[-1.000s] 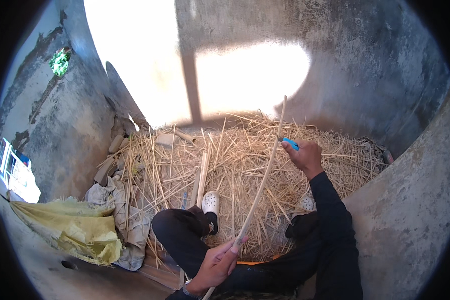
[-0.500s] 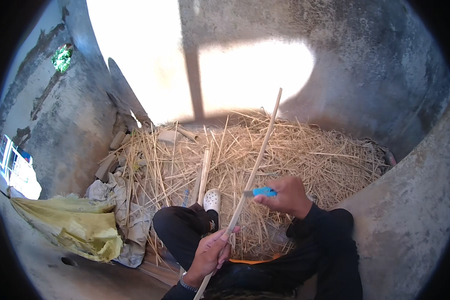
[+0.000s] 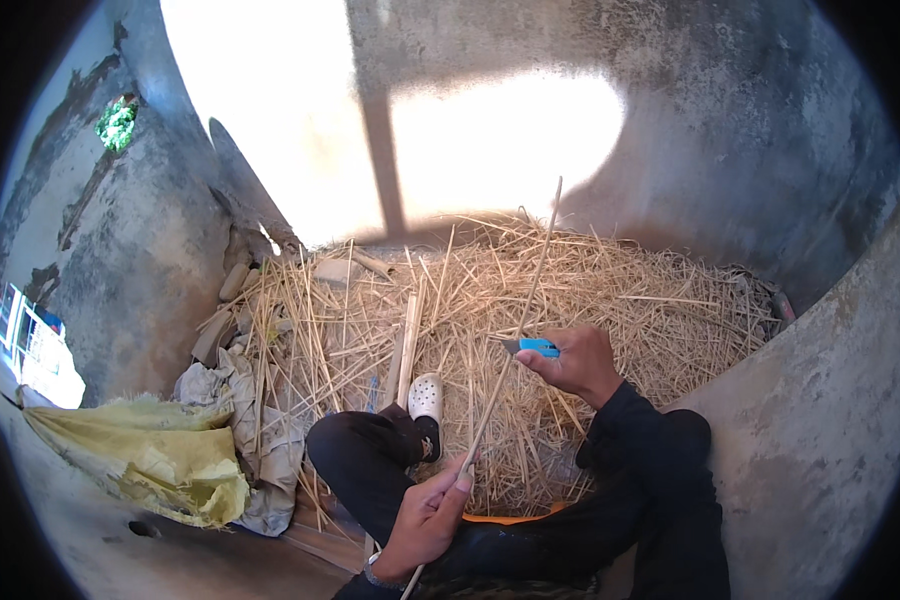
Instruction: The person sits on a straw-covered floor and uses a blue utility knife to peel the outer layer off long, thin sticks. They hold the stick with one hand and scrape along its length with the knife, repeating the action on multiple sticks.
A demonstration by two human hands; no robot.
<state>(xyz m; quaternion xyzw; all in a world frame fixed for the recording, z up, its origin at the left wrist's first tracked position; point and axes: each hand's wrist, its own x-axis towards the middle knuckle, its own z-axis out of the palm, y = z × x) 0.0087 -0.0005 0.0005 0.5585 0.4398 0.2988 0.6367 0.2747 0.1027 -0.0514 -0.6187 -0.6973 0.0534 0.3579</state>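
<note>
Shifted slightly farther along the slanting strip point(image 3: 496, 397), the right hand point(image 3: 577, 362) clasps a blue cutter point(image 3: 539, 347) against it, while the left hand point(image 3: 427, 522) closes round its near part, above straw point(image 3: 660, 320) — I judge shaving under way, the remainder unclear.

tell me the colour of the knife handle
Bright blue; the knife handle shows best in the head view, in the right hand.

Blu knife point(image 3: 539, 347) @ tilted stick point(image 3: 494, 400)
</note>
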